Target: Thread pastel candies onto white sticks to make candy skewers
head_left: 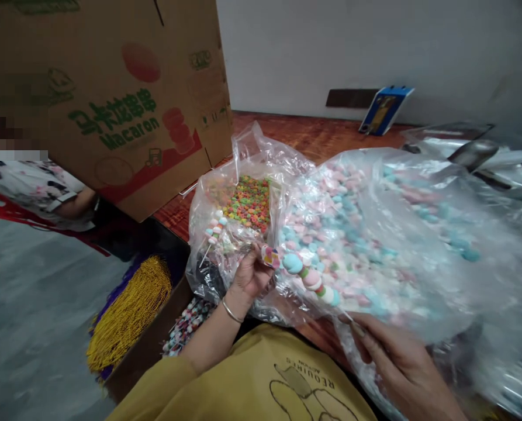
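My left hand is closed in a pinch on the top end of a candy skewer, a stick threaded with pink, blue, green and white sweets that slants down to the right. My right hand is low at the right, fingers drawn together at the skewer's lower tip, against a big clear plastic bag full of pink and blue candies. Behind my left hand a smaller clear bag holds small multicoloured ring candies.
A large "Macaron" cardboard box stands at the left on the reddish wooden table. Below it an open box holds finished skewers and yellow twist ties. A blue packet leans on the wall. Another person's arm shows at left.
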Demonstrator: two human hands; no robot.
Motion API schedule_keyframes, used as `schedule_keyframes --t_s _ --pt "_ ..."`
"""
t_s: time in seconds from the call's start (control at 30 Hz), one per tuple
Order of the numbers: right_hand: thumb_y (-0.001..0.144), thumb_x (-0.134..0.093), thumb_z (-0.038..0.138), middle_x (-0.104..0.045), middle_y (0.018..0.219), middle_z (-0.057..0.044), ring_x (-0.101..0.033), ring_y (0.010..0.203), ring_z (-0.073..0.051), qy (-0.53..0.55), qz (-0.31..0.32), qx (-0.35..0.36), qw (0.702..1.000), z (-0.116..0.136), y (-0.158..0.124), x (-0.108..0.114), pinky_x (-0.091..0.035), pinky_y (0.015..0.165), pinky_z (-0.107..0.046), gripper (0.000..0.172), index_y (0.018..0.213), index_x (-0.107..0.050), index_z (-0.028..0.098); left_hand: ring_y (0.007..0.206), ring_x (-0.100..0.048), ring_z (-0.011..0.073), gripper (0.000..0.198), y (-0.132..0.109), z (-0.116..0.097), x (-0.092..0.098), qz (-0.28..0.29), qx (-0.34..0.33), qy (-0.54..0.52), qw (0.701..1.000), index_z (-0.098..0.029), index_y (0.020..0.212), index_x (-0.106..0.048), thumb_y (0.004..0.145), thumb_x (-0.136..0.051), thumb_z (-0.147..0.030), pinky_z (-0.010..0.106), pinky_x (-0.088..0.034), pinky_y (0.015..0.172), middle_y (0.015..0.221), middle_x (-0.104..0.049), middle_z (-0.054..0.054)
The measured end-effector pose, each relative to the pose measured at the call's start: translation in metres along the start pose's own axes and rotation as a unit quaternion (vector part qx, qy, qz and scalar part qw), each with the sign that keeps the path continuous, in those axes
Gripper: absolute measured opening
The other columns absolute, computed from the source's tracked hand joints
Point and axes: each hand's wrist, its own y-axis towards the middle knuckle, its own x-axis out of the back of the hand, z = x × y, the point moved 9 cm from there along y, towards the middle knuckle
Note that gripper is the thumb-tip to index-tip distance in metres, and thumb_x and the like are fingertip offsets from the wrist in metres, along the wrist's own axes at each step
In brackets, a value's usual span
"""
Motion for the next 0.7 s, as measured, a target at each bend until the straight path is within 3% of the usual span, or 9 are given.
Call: schedule_keyframes --t_s 0.13,0.3,0.4,0.5,0.7 --pt "0.097 -0.056 0.039 -0.084 0.098 -0.006 -0.080 0.074 -0.021 0.003 -0.012 0.018 1.000 0.005 -0.005 0.003 -0.065 0.073 -0.027 0.031 0.107 -0.082 0.026 0.061 -0.060 0.0096 0.033 -0.004 0.014 -0.006 0.003 0.023 -0.004 1.000 -0.017 0.069 -0.063 0.065 -0.095 -0.020 0.023 -0.050 0.060 0.067 -0.064 -0.004" --pt "0.098 -0.056 0.038 -0.083 0.105 -0.006 -0.081 0.086 -0.023 -0.015 0.004 0.022 1.000 0.000 -0.013 0.007 -0.066 0.071 -0.026 0.030 0.110 -0.081 0.026 0.059 -0.055 0.0092 0.041 -0.011 0.015 -0.022 0.074 0.014 0.022 0.997 -0.017 0.067 -0.061 0.056 -0.100 -0.026 0.023 -0.048 0.058 0.064 -0.058 -0.006" --pt "0.098 -0.057 0.036 -0.083 0.105 -0.005 -0.081 0.084 -0.021 -0.040 -0.001 0.053 0.998 0.002 -0.019 0.012 -0.065 0.070 -0.023 0.028 0.111 -0.080 0.026 0.057 -0.049 0.0075 0.040 -0.014 0.012 -0.027 0.093 -0.003 0.047 0.995 -0.017 0.067 -0.059 0.061 -0.098 -0.025 0.021 -0.043 0.056 0.062 -0.053 -0.006" --pt "0.097 -0.058 0.038 -0.084 0.099 -0.004 -0.081 0.078 -0.021 -0.080 -0.039 0.087 0.992 0.008 -0.026 0.021 -0.065 0.066 -0.024 0.026 0.107 -0.080 0.027 0.055 -0.047 0.0070 0.034 -0.014 0.008 -0.028 0.086 -0.021 0.090 0.992 -0.017 0.069 -0.061 0.066 -0.094 -0.022 0.021 -0.041 0.055 0.063 -0.053 -0.006" --pt "0.100 -0.053 0.040 -0.083 0.091 -0.004 -0.079 0.071 -0.021 -0.157 -0.097 0.125 0.975 0.024 -0.036 0.032 -0.063 0.063 -0.028 0.029 0.105 -0.078 0.027 0.058 -0.054 0.0067 0.034 -0.009 0.005 -0.021 0.035 -0.048 0.115 0.992 -0.016 0.073 -0.063 0.061 -0.095 -0.014 0.020 -0.043 0.058 0.066 -0.060 -0.006"
